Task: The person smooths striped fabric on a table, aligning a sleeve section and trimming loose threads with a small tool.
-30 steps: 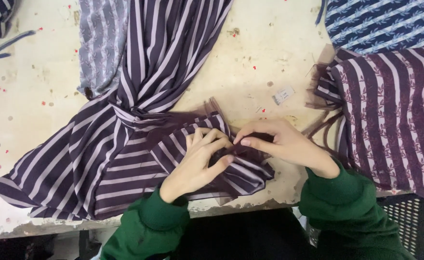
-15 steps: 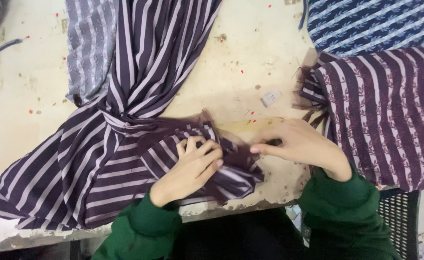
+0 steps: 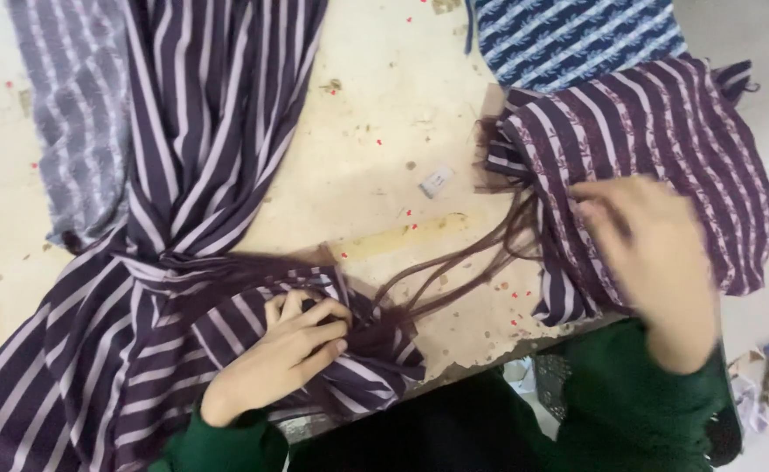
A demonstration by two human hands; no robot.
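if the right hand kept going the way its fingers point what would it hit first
The right hand is blurred, fingers aimed up-left over the folded striped pile. Going on, it would probably meet that pile's frayed left edge first, though depth is unclear.

The striped cloth (image 3: 183,175) was dark purple with pale lines. It lay spread across the table, gathered into a tied waist, its near end bunched at the table edge. The folded stack (image 3: 664,149) of similar striped cloth lay well apart; thin threads, probably fringe, trailed from it.
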